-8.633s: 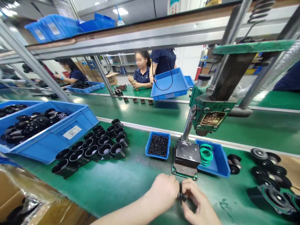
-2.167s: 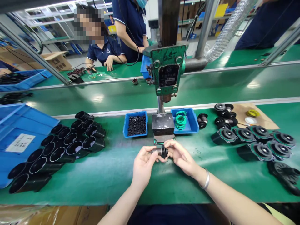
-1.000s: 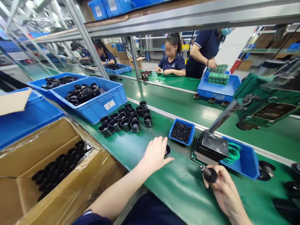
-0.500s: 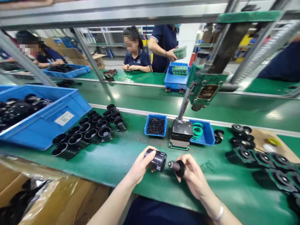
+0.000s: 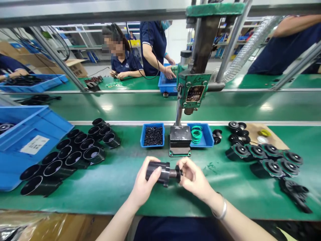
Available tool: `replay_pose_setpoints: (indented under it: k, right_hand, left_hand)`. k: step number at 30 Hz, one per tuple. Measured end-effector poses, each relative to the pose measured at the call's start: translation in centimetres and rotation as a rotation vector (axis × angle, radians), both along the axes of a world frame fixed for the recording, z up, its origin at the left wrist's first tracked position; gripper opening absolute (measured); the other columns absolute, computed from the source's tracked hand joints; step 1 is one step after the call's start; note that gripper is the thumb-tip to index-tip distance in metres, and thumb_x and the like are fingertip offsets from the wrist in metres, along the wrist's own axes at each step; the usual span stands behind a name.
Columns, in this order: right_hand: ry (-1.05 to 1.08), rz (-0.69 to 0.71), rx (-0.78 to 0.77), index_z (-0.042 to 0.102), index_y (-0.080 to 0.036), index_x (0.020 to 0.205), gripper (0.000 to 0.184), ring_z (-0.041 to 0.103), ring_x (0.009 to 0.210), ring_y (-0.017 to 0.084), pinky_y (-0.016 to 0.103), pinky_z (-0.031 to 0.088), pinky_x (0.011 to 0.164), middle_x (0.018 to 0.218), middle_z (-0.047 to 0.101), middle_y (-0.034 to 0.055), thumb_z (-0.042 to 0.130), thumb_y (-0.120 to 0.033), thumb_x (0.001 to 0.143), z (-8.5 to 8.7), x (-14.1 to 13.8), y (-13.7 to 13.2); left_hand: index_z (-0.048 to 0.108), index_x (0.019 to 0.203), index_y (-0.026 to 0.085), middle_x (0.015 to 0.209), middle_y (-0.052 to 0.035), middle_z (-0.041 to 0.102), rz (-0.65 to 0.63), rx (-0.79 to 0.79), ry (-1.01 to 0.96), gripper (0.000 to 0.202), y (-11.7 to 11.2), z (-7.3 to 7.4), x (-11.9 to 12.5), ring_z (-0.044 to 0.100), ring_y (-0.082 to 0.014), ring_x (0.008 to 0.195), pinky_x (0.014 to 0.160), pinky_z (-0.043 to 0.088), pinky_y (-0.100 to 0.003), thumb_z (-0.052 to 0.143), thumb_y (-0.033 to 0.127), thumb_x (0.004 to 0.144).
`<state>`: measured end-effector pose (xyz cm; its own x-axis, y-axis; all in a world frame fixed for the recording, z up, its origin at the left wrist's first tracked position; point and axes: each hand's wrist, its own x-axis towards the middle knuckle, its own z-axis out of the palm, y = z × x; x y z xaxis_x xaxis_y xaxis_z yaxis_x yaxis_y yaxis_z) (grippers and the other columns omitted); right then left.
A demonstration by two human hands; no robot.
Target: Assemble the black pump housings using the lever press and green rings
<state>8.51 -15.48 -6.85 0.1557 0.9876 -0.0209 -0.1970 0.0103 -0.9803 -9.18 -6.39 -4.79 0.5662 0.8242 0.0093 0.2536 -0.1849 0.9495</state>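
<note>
Wrapped round a black cylindrical housing (image 5: pixel 158 171), my left hand (image 5: pixel 144 182) holds it on its side over the green bench. My right hand (image 5: pixel 192 177) pinches a black flanged spindle (image 5: pixel 178 173) by its outer end. The spindle's grey shaft reaches into the housing's right-hand opening, and its black disc is still outside. How deep the shaft goes is hidden. Just beyond my hands stands a green press (image 5: pixel 193 92) with a dark metal block (image 5: pixel 180 136) at its base.
Black cups (image 5: pixel 75 159) stand in rows at left beside a large blue bin (image 5: pixel 37 134). A small blue tray (image 5: pixel 152 146) holds black rings; another blue tray (image 5: pixel 208 137) holds green rings. Finished-looking housings (image 5: pixel 269 167) stand at right. Co-workers sit and stand across the bench.
The spindle's shaft has gone from apart to inside the housing's opening, my hands coming closer together. The head view has turned right. A co-worker opposite has lowered a green stack into a blue bin.
</note>
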Motion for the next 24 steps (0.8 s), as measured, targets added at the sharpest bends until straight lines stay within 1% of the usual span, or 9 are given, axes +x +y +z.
replay_pose_setpoints:
  k: [3, 7, 10, 12, 15, 17, 20, 22, 24]
  right_hand:
    - [-0.039, -0.016, 0.043, 0.038, -0.018, 0.084, 0.024, 0.037, 0.070, 0.005, 0.014, 0.035, 0.060, 0.082, 0.037, -0.0018, 0.054, -0.012, 0.067, 0.0, -0.7, 0.2]
    - [-0.163, -0.048, 0.080, 0.039, -0.018, 0.085, 0.022, 0.041, 0.074, 0.006, 0.015, 0.039, 0.064, 0.084, 0.038, -0.0010, 0.050, -0.012, 0.068, 0.0, -1.1, 0.7]
    - [-0.456, -0.001, 0.129, 0.042, -0.018, 0.085, 0.021, 0.042, 0.075, 0.007, 0.016, 0.039, 0.065, 0.085, 0.040, -0.0006, 0.049, -0.009, 0.068, 2.0, 0.4, 0.9]
    - [-0.736, 0.071, 0.161, 0.045, -0.017, 0.087, 0.021, 0.043, 0.076, 0.008, 0.017, 0.039, 0.067, 0.089, 0.044, 0.0003, 0.050, -0.008, 0.069, 4.4, 1.9, 1.0]
    - [-1.199, 0.193, 0.178, 0.051, -0.018, 0.092, 0.017, 0.047, 0.079, 0.010, 0.021, 0.040, 0.069, 0.097, 0.048, 0.0028, 0.051, -0.012, 0.076, 7.0, 3.0, 1.0]
    - [-1.460, 0.290, 0.161, 0.054, -0.017, 0.097, 0.019, 0.049, 0.077, 0.012, 0.024, 0.041, 0.068, 0.100, 0.050, 0.0053, 0.049, -0.013, 0.079, 7.1, 2.7, 1.2]
    - [-1.663, 0.420, 0.110, 0.056, -0.012, 0.106, 0.029, 0.055, 0.080, 0.017, 0.028, 0.044, 0.068, 0.103, 0.054, 0.0100, 0.049, -0.010, 0.078, 5.7, 1.9, 1.9]
    - [-1.682, 0.458, 0.088, 0.056, -0.011, 0.108, 0.028, 0.056, 0.081, 0.018, 0.029, 0.046, 0.068, 0.103, 0.054, 0.0107, 0.052, -0.013, 0.080, 5.2, 1.8, 2.4]
    - [-1.660, 0.416, 0.138, 0.057, -0.012, 0.108, 0.026, 0.056, 0.084, 0.019, 0.030, 0.047, 0.071, 0.107, 0.054, 0.0112, 0.055, -0.025, 0.085, 5.5, 1.8, 3.3]
  left_hand:
    - [0.051, 0.103, 0.023, 0.096, -0.0018, 0.058, -0.005, 0.037, 0.026, 0.025, -0.5, 0.0, 0.6, 0.058, -0.0194, 0.089, 0.079, 0.046, -0.029, 0.052, 0.044, 0.089]
    - [0.048, 0.103, 0.023, 0.098, -0.0028, 0.054, 0.100, 0.064, -0.017, 0.025, -1.7, -1.4, 1.7, 0.057, -0.0197, 0.089, 0.081, 0.047, -0.032, 0.051, 0.045, 0.090]
    - [0.046, 0.108, 0.024, 0.105, -0.0045, 0.052, 0.114, 0.056, -0.137, 0.027, -1.9, -2.7, 2.3, 0.056, -0.0204, 0.097, 0.089, 0.047, -0.034, 0.048, 0.045, 0.092]
    - [0.045, 0.115, 0.024, 0.113, -0.0066, 0.053, 0.035, 0.012, -0.223, 0.031, -1.4, -3.3, 2.6, 0.056, -0.0217, 0.104, 0.093, 0.046, -0.036, 0.047, 0.045, 0.093]
    - [0.047, 0.120, 0.023, 0.129, -0.0100, 0.052, -0.219, -0.042, -0.221, 0.043, 0.0, -3.8, 3.2, 0.051, -0.0271, 0.122, 0.104, 0.042, -0.041, 0.062, 0.041, 0.084]
    - [0.048, 0.123, 0.023, 0.135, -0.0102, 0.051, -0.332, -0.022, -0.112, 0.059, 0.8, -4.3, 3.7, 0.046, -0.0292, 0.129, 0.110, 0.036, -0.044, 0.076, 0.031, 0.071]
    - [0.041, 0.133, 0.022, 0.137, -0.0103, 0.052, -0.334, 0.022, 0.007, 0.081, 1.1, -5.3, 4.4, 0.047, -0.0280, 0.129, 0.112, 0.035, -0.045, 0.078, 0.016, 0.062]
    - [0.043, 0.131, 0.020, 0.134, -0.0101, 0.055, -0.331, 0.034, 0.002, 0.075, 0.7, -5.8, 4.6, 0.052, -0.0268, 0.124, 0.109, 0.040, -0.044, 0.074, 0.013, 0.064]
    - [0.048, 0.126, 0.020, 0.126, -0.0083, 0.060, -0.330, 0.014, -0.031, 0.064, 0.3, -6.0, 4.7, 0.057, -0.0252, 0.116, 0.102, 0.047, -0.042, 0.073, 0.016, 0.067]
